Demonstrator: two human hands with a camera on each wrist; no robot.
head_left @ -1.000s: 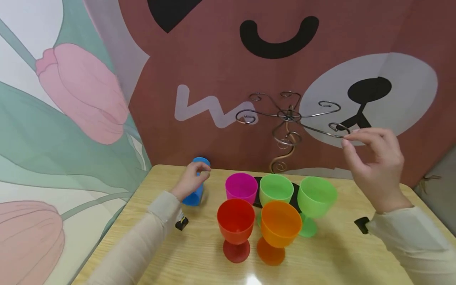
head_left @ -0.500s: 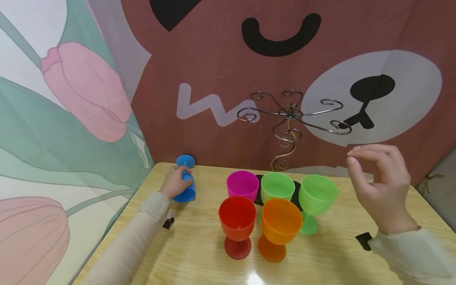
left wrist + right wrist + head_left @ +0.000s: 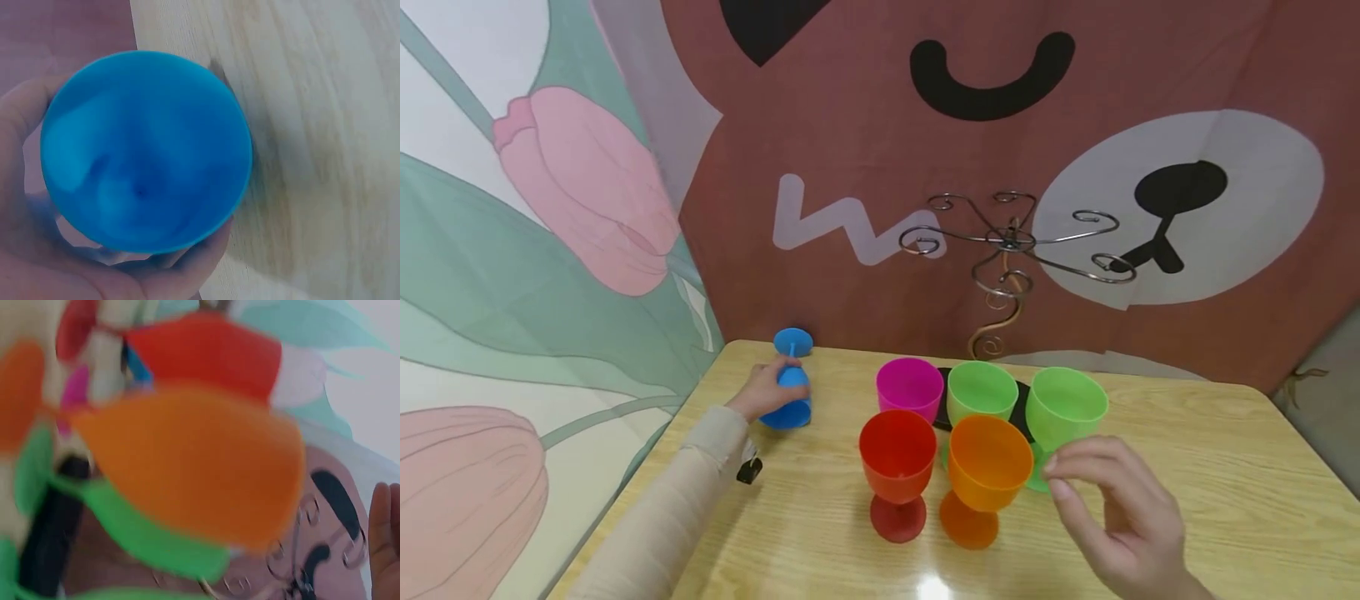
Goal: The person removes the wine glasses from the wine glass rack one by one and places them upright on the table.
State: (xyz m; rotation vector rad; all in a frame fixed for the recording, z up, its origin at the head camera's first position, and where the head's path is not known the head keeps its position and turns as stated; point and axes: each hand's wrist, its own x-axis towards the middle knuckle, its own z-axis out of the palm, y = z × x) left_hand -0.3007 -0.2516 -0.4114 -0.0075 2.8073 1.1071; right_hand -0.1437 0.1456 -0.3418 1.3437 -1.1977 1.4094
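At the back left of the table, my left hand grips a blue goblet, its foot toward the wall and its mouth facing me. The left wrist view looks into the blue bowl, with curled fingers around its side. Whether the goblet touches the tabletop I cannot tell. My right hand hovers by the right-hand green goblet, hiding part of its foot; the fingers are loosely bent and hold nothing. Upright nearby stand an orange goblet, a red goblet, a magenta goblet and another green goblet.
Behind the goblets rises a metal stand with several curled arms and a black base, partly hidden. A cloth backdrop hangs at the back edge of the wooden table.
My left hand has shifted left with the blue goblet, exposing its foot. My right hand has left the tip of a stand arm and come down and leftward toward the goblets.
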